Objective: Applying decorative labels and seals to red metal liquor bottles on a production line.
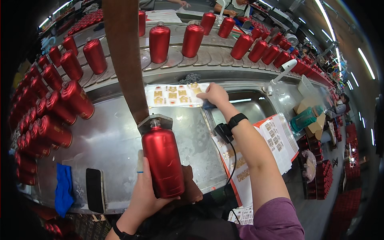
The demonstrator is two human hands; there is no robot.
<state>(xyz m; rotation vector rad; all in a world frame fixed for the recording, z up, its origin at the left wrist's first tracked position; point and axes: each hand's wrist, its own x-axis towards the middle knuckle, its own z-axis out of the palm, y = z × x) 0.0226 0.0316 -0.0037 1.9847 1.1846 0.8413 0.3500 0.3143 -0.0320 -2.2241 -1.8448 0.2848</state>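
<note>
From here I have the left hand (145, 196) grasping a bottle (164, 162) — the right hand (216, 96) touches the label sheet (176, 96), pinching or not, I can't tell.

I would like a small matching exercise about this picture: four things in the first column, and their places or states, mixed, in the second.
Column one
1. Left hand
2. Right hand
3. Dark phone
4. White faucet

Column two
A. lying on the metal table, right of a blue cloth
B. at the right end of a sheet with golden print
C. standing beside the sink
D. holding a red bottle

Right pairs: 1-D, 2-B, 3-A, 4-C.
</note>
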